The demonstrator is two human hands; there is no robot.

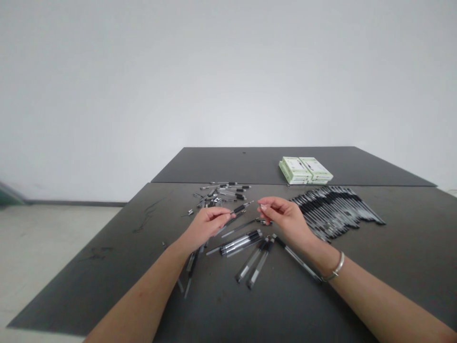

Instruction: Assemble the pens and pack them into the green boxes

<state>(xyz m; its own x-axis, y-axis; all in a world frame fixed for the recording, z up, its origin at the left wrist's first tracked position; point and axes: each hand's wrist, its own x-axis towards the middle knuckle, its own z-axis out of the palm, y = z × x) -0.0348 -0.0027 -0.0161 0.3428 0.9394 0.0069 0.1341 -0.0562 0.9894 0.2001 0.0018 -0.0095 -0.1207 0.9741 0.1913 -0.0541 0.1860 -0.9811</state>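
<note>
My left hand (205, 226) pinches a black-tipped pen (241, 207) between thumb and fingertips, fingers pressed together, tip pointing toward my right hand (285, 219). Right fingers (266, 206) curled close together, no pen visible in them, just beside the held pen's tip, not touching as far as I can tell. Just under those fingertips, a loose pen (246, 227) lies on the dark tabletop (107, 281), one end near them. Below and between both hands, more clear-barrelled pens (243, 243) lie scattered, some in a small bunch, others angled apart. Past the left fingers, a messy heap of pens and pen parts (221, 193). Past the right fingers, a long fanned row of black-capped pens (335, 212), neatly overlapped. Further ahead, just beyond the seam between two table panels, two green-and-white boxes (305, 170) sit side by side. Metal bangle (336, 267) on my right wrist.
</note>
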